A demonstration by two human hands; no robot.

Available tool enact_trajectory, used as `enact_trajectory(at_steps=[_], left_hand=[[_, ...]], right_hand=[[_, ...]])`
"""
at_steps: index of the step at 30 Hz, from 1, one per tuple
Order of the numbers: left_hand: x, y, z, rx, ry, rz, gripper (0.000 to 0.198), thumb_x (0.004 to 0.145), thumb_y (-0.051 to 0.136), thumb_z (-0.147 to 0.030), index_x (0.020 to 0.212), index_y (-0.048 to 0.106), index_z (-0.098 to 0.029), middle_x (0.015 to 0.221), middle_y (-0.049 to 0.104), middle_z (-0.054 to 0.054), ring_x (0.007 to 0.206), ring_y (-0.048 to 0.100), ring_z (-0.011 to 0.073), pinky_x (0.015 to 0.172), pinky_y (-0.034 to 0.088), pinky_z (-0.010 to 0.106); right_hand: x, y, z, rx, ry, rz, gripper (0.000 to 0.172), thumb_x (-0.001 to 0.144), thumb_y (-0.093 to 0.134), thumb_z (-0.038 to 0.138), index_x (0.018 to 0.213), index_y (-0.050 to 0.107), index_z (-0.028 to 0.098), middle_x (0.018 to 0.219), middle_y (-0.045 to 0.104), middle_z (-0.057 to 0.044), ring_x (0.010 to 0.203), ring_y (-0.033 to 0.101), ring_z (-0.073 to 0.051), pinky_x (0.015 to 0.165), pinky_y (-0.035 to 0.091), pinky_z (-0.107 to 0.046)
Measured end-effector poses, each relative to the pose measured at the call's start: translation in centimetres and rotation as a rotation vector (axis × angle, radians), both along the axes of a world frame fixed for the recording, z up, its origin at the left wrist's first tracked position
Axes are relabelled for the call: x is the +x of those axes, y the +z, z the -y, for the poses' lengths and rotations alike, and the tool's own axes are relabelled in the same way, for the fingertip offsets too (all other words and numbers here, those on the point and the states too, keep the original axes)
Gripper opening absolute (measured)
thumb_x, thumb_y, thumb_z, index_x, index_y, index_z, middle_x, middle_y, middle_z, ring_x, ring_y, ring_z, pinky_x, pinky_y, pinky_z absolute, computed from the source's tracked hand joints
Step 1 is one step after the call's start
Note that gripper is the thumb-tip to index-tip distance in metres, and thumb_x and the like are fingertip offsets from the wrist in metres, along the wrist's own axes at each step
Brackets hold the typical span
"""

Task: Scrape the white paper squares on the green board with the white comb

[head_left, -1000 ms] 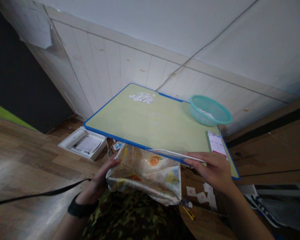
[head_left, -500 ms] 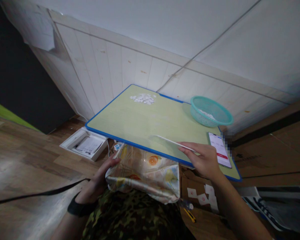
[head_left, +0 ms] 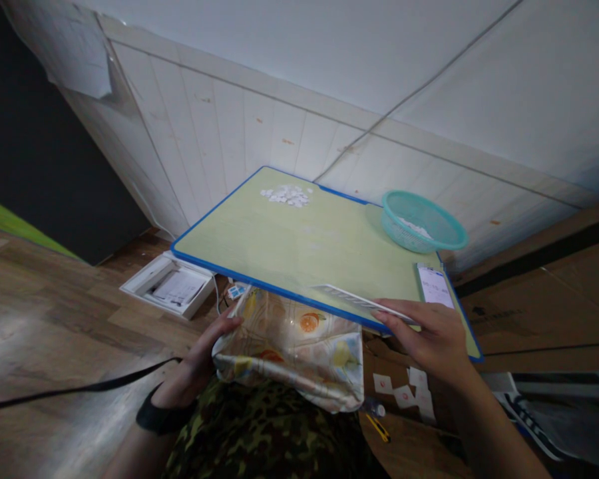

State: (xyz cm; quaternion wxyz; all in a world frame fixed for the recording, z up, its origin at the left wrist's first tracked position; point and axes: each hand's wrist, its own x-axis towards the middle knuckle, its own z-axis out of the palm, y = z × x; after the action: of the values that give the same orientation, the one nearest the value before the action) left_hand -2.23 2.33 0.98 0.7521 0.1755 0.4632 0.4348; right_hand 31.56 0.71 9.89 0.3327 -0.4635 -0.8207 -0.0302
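Observation:
My right hand (head_left: 426,329) pinches a thin white sheet (head_left: 359,301) by its right end, above the near edge of the yellow-green tabletop (head_left: 219,236). The sheet is tilted, and a row of greyish marks shows on its face. My left hand (head_left: 212,346) is closed on the left edge of a fruit-print cloth (head_left: 284,346), shaped like an open bag, over my lap just below the table edge. A pile of small white pieces (head_left: 287,195) lies at the back of the tabletop. More white pieces (head_left: 414,228) sit inside a turquoise basket (head_left: 446,233) at the back right.
A phone (head_left: 434,286) with a lit screen lies on the right side, partly behind my right hand. On the floor stand an open white box (head_left: 192,303) at left and, at right, white cards (head_left: 404,397) on cardboard, with a yellow cutter (head_left: 378,428) nearby.
My right hand has moved right and towards me with the white sheet. The sheet has turned from edge-on so its marked face shows. My left hand stays on the cloth.

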Motion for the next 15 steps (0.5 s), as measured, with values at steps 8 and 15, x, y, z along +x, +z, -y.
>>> enact_trajectory(at_steps=[8,15], left_hand=[[-0.3,-0.8,0.1,0.03,-0.079,0.061,0.056,0.084,0.063,-0.03,0.139,0.053,-0.025,0.124,0.073,0.005,0.109,0.068,0.0306,0.084,0.056,0.038],[-0.5,-1.4,-0.2,0.038,-0.083,0.045,0.055,0.084,0.063,-0.028,0.138,0.054,-0.023,0.121,0.074,0.005,0.108,0.068,0.0302,0.086,0.056,0.038]], right_hand=[[-0.1,0.6,0.8,-0.049,0.054,-0.012,0.019,0.083,0.069,0.016,0.1,0.071,0.024,0.091,0.077,0.001,0.074,0.074,-0.013,0.065,0.057,-0.019],[-0.5,0.8,0.3,-0.038,0.055,-0.065,0.022,0.082,0.07,0.014,0.1,0.071,0.026,0.092,0.077,0.003,0.076,0.074,-0.012,0.069,0.058,-0.019]])
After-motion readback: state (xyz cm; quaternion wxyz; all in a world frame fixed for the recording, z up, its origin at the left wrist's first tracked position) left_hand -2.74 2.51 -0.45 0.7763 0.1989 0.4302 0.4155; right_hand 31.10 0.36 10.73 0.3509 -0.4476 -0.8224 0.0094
